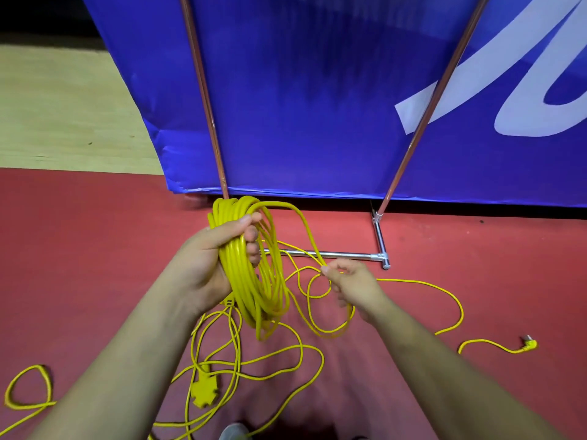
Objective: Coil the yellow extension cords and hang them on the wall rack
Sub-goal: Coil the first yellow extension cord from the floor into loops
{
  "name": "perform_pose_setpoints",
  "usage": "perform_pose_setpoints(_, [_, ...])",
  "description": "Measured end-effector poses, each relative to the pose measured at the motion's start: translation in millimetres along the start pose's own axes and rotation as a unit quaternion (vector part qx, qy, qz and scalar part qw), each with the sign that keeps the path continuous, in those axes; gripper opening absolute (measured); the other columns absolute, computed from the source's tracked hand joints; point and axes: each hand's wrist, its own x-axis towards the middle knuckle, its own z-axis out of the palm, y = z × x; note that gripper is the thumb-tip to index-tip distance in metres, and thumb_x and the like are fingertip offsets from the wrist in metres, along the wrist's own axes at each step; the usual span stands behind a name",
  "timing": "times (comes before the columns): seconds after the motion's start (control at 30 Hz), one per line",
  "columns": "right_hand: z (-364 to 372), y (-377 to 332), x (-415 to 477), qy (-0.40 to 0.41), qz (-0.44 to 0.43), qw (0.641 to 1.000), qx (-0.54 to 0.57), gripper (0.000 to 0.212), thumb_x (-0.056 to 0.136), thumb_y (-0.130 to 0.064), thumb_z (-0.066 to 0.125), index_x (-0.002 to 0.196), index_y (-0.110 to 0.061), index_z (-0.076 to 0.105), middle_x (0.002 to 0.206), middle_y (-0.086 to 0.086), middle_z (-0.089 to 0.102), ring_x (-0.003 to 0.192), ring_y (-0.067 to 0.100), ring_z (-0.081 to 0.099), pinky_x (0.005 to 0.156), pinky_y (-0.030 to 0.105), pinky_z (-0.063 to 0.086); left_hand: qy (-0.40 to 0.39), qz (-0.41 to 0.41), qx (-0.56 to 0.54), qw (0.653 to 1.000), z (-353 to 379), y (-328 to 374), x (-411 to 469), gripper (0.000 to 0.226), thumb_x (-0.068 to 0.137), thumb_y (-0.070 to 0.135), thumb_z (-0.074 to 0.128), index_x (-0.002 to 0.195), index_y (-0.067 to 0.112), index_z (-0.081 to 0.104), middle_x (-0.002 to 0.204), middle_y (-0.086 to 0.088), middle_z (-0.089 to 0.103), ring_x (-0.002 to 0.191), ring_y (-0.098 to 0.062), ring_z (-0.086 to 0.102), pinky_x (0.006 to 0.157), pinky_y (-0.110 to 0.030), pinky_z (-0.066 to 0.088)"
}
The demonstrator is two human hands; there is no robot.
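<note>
1. A bundle of yellow cord coils [254,274] is gripped in the left hand [212,258], with the fingers wrapped around the loops and the thumb laid over the top.
2. A single strand of the same cord is pinched between the thumb and fingers of the right hand [352,285], just to the right of the coils.
3. From that pinch, one loop is carried up and over to the top of the bundle, and further loops are seen hanging below and between the two hands.
4. Loose cord is spread over the red floor [476,249] beneath both forearms, where a yellow socket block [205,392] is seen under the left wrist.
5. A yellow plug [529,343] is seen on the floor well to the right of the right hand.
6. A metal stand base [349,255] is placed beyond the hands, in front of a blue banner [301,106].
</note>
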Motion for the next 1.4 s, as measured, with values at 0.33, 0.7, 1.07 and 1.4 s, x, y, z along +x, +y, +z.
perform_pose_setpoints(0.33, [-12, -125, -98, -0.371, -0.13, 0.833, -0.389, 0.017, 0.088, -0.033, 0.069, 0.076, -0.02, 0.068, 0.056, -0.003, 0.052, 0.053, 0.006, 0.043, 0.053, 0.028, 0.039, -0.027, -0.029, 0.21, 0.977, 9, -17, -13, 0.024, 0.077, 0.006, 0.065, 0.097, -0.003, 0.057, 0.1, -0.027, 0.07, 0.094, -0.037, 0.069, 0.084, -0.042, 0.057])
perform_pose_setpoints(0.7, [-48, -83, -55, -0.214, -0.149, 0.965, -0.028, 0.007, 0.082, -0.007, 0.069, 0.084, -0.005, 0.063, 0.067, 0.005, 0.064, 0.06, 0.013, 0.057, 0.065, 0.023, 0.047, -0.067, -0.108, 0.089, 0.988, 14, -11, -20, 0.013, 0.075, 0.008, 0.063, 0.086, 0.003, 0.06, 0.068, -0.013, 0.057, 0.042, -0.015, 0.05, 0.044, -0.025, 0.046])
perform_pose_setpoints(1.07, [-46, -79, -46, -0.091, -0.175, 0.98, 0.029, 0.009, 0.091, -0.009, 0.063, 0.086, -0.007, 0.07, 0.052, -0.008, 0.044, 0.047, 0.007, 0.034, 0.047, 0.018, 0.029, -0.042, -0.189, 0.142, 0.971, 14, -14, -19, 0.01, 0.068, -0.003, 0.065, 0.077, -0.004, 0.07, 0.077, -0.027, 0.07, 0.058, -0.03, 0.07, 0.048, -0.033, 0.057])
perform_pose_setpoints(1.4, [-20, -122, -88, -0.157, -0.272, 0.94, -0.133, 0.008, 0.084, -0.015, 0.073, 0.081, -0.009, 0.074, 0.073, 0.017, 0.066, 0.065, 0.01, 0.052, 0.061, 0.033, 0.043, -0.069, -0.188, 0.141, 0.97, 14, -16, -22, 0.052, 0.037, 0.021, 0.095, 0.079, 0.0, 0.072, 0.07, -0.019, 0.07, 0.051, -0.025, 0.067, 0.048, -0.032, 0.056])
